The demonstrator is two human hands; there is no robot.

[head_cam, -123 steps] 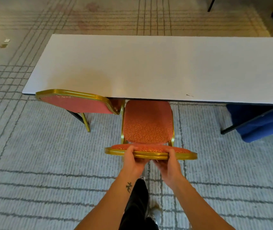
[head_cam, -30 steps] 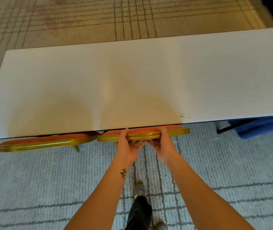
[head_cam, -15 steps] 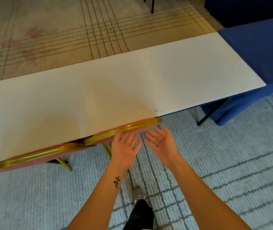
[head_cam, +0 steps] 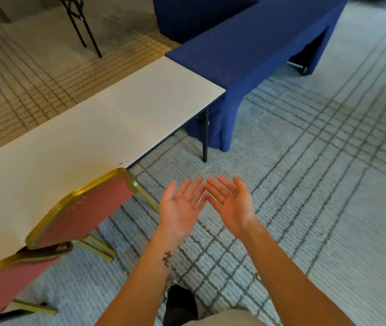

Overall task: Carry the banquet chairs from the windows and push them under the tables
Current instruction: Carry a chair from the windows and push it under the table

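A red banquet chair (head_cam: 81,212) with a gold frame stands pushed under the white table (head_cam: 93,128); only its backrest shows at the table's near edge. A second red chair (head_cam: 1,285) sits beside it at the lower left, also tucked under. My left hand (head_cam: 180,205) and my right hand (head_cam: 229,203) hover palm-up over the carpet, to the right of the chairs. Both have straight fingers, hold nothing and touch no chair. Their fingertips nearly meet.
A table draped in blue cloth (head_cam: 246,48) abuts the white table's right end. Black folding legs of another table (head_cam: 83,27) stand at the top left. Grey carpet with a dark grid stretches to the right. My shoe (head_cam: 180,302) shows below.
My hands have let go of the chair's backrest and drawn away to the right, palms up. The view has swung right, showing the table's end and the blue cloth.
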